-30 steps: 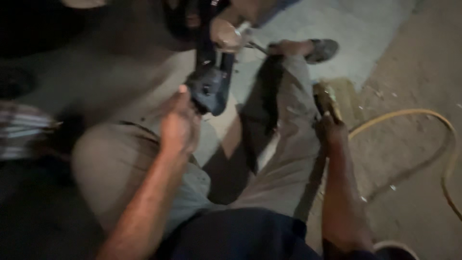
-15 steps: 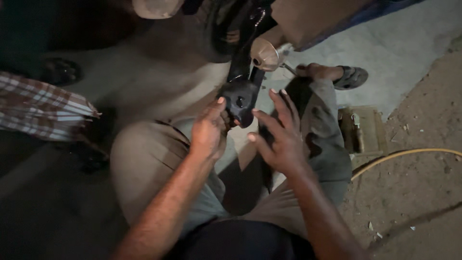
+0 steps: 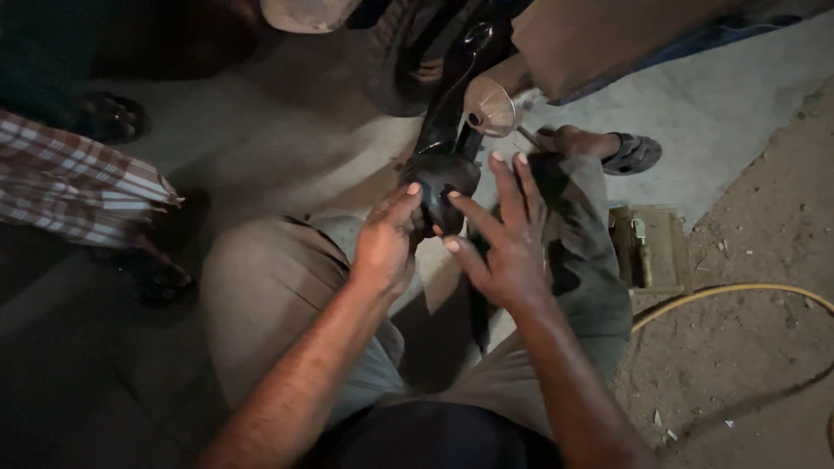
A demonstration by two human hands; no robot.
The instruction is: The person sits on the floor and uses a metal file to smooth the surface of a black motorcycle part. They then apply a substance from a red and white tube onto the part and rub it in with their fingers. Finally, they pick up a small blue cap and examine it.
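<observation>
Dim concrete floor (image 3: 287,130), dirt patch off to the right w/ a yellow hose (image 3: 738,293) curling across it and a small greenish box (image 3: 650,247) sitting nr the person's right knee. Someone else's plaid sleeve (image 3: 78,187) pokes in from the left, not part of this.

Main thing: the black part (image 3: 443,178), a rounded housing at the low end of a long dark arm that runs up and away toward a vehicle's shiny metal cap (image 3: 489,108). Long axis goes roughly near-to-far, tilted a bit right. It sits just ahead of both hands, above the gap btw the knees.

Left hand (image 3: 387,243) is closed round the part's lower left side, thumb on top, so it's the nearer one and actually touching. Right hand (image 3: 504,247) is spread wide, fingers fanned, tips right by the part's right edge; can't tell if they touch.

Vs half a sec ago: pretty much same pose. A sec ago the right hand was way out by the box, so it's come across to the part.
</observation>
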